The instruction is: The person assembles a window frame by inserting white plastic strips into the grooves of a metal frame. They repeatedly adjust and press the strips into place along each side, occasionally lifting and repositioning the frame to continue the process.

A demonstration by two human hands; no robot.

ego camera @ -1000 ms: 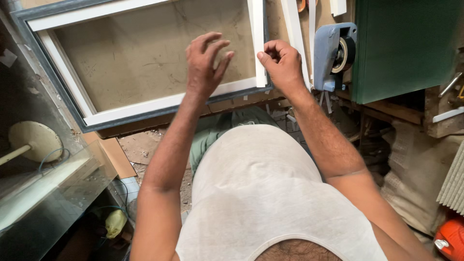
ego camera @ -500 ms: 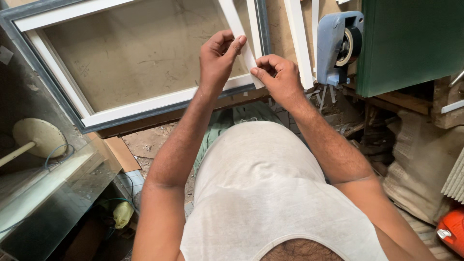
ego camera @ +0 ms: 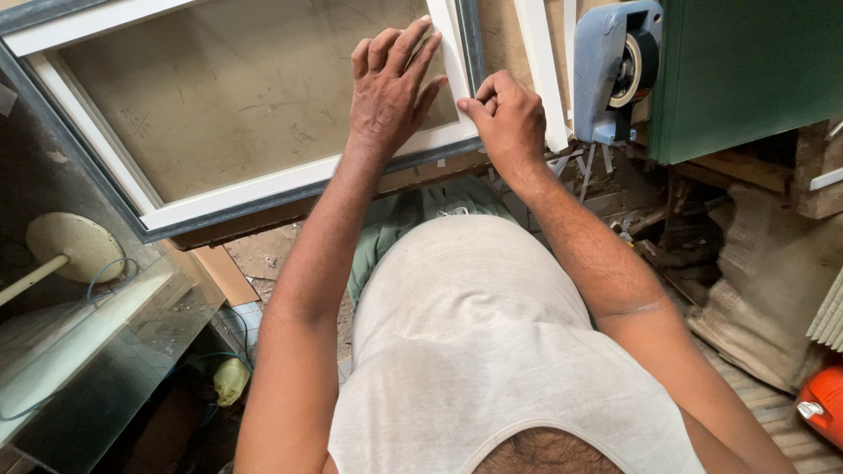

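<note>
1. Nearest, at the lower left, a glass sheet [ego camera: 79,351] lies beside a round cream disc [ego camera: 75,247] with a handle.
2. The left hand [ego camera: 391,88] lies flat, with fingers spread, on the near right corner of the white frame [ego camera: 263,186].
3. The right hand [ego camera: 507,118] is curled narrow and pinches the frame's right rail just beside the left hand; what it grips I cannot tell.
4. The frame lies on the brown counter [ego camera: 219,96].
5. Farther right, a loose white strip [ego camera: 540,70] lies beside a blue power tool [ego camera: 615,66] and a green panel [ego camera: 746,70].
</note>
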